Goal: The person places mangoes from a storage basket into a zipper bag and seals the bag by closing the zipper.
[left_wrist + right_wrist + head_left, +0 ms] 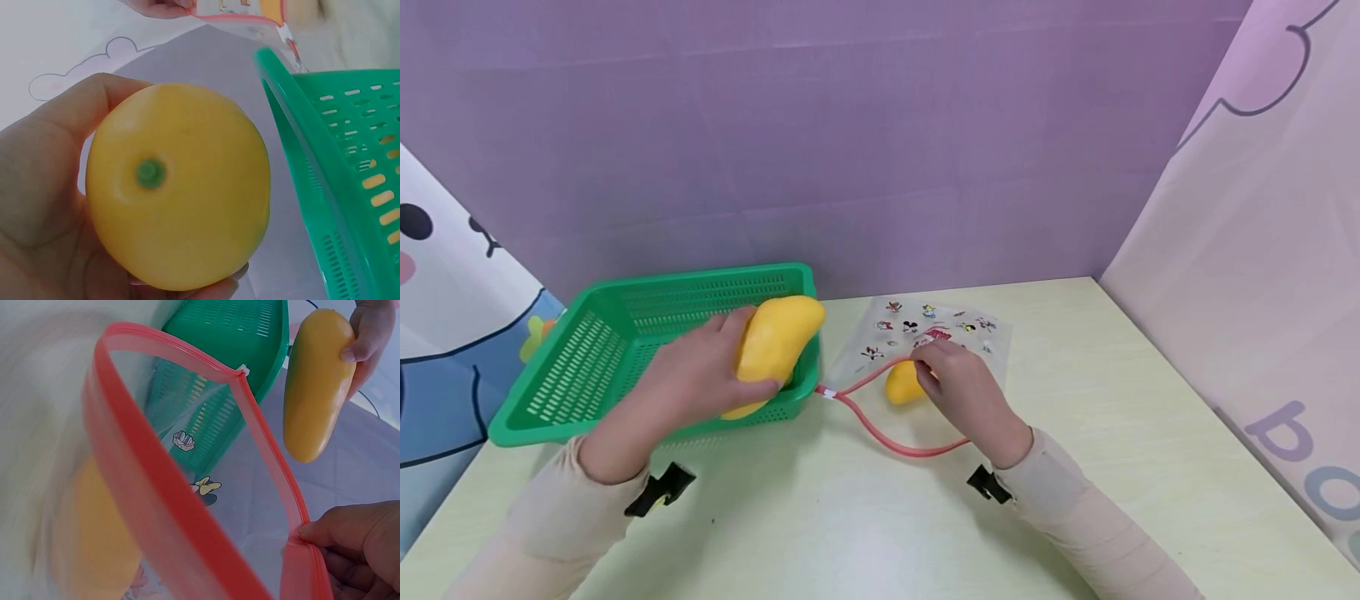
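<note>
My left hand [692, 371] grips a yellow mango [781, 337] over the right end of the green basket [655, 285]. The left wrist view shows the green stem spot on this mango [194, 206]. My right hand [966, 396] pinches the pink zip edge [265, 440] of a clear bag [853, 354] printed with cartoon figures. The bag's mouth is spread wide, facing up. Another yellow mango [902, 383] lies inside the bag; in the right wrist view it shows blurred through the plastic.
Yellow shows through the slots of the basket wall [294, 112], so something yellow lies inside. Basket and bag stand on a pale wooden table [850, 533]. A purple cloth [880, 150] hangs behind, with printed panels at both sides.
</note>
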Demonstrator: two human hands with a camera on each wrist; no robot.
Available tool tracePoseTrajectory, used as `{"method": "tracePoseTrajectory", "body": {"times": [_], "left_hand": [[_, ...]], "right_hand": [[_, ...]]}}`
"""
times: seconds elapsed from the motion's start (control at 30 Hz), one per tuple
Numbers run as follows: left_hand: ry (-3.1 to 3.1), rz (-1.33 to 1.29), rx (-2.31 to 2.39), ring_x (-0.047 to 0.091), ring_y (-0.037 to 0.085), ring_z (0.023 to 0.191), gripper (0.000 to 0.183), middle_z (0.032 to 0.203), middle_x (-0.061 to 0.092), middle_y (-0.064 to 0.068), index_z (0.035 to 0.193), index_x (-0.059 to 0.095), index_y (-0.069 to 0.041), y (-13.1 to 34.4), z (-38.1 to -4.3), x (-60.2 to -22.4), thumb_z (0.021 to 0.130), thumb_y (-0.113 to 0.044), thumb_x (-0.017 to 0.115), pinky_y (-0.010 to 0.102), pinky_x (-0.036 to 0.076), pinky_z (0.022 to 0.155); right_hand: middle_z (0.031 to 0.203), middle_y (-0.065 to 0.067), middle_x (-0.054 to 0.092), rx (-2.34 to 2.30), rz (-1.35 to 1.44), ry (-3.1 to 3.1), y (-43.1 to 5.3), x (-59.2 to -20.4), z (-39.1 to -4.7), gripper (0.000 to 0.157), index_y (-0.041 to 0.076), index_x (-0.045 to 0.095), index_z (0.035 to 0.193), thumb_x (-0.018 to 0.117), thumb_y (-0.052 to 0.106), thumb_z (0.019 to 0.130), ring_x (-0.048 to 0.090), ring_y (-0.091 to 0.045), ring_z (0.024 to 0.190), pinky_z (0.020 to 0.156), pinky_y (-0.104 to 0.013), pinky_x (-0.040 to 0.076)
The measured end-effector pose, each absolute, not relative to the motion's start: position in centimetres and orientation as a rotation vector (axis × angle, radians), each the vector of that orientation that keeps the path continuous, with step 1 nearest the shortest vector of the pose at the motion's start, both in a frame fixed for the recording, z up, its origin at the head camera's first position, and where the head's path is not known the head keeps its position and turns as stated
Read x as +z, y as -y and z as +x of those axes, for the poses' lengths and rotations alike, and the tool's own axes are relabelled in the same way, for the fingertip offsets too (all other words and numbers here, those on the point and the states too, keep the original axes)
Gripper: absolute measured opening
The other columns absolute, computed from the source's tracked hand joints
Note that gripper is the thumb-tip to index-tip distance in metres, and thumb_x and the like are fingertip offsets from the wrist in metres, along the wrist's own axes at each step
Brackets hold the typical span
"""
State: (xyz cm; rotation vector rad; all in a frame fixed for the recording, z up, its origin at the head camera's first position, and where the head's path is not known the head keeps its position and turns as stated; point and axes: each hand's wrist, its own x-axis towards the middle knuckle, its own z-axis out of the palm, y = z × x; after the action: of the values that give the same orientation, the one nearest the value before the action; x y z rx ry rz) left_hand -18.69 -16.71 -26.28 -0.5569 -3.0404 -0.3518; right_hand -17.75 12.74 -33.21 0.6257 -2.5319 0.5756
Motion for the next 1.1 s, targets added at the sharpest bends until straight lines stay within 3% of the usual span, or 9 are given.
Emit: {"method": "tracePoseTrajectory", "body": {"times": [0.3, 0.8, 1.1], "left_hand": [[3.008, -0.599, -0.352, 0.053, 0.024, 0.075, 0.089, 0.111, 0.055, 0.017, 0.142, 0.031, -0.003, 16.0, -17.7, -26.1, 0.075, -0.048, 0.068, 0.032, 0.04, 0.051], [2.992, -0.642, -0.327, 0.051, 0.021, 0.073, 0.085, 0.098, 0.054, 0.01, 0.137, 0.035, -0.006, 14.8, -16.7, -26.2, 0.072, -0.047, 0.07, 0.03, 0.039, 0.049], [2.977, -0.679, -0.317, 0.052, 0.022, 0.077, 0.086, 0.109, 0.056, 0.013, 0.14, 0.036, -0.007, 14.4, -16.4, -26.5, 0.071, -0.047, 0.069, 0.03, 0.04, 0.049]], "right_hand": [[0.089, -0.007, 0.068, 0.577, 0.628, 2.53, -12.8, -33.2, -17.7, 0.016, 0.004, 0.07, 0.093, 0.074, 0.001, 0.078, 0.062, -0.019, 0.078, 0.07, -0.027, 0.055], [0.089, -0.007, 0.068, 0.571, 0.626, 2.524, -13.0, -33.1, -17.8, 0.014, 0.004, 0.07, 0.092, 0.073, 0.001, 0.079, 0.062, -0.019, 0.077, 0.07, -0.027, 0.055], [0.087, -0.007, 0.068, 0.567, 0.65, 2.496, -13.2, -33.3, -18.0, 0.014, 0.003, 0.069, 0.09, 0.073, 0.0, 0.078, 0.062, -0.02, 0.077, 0.07, -0.028, 0.055]]}}
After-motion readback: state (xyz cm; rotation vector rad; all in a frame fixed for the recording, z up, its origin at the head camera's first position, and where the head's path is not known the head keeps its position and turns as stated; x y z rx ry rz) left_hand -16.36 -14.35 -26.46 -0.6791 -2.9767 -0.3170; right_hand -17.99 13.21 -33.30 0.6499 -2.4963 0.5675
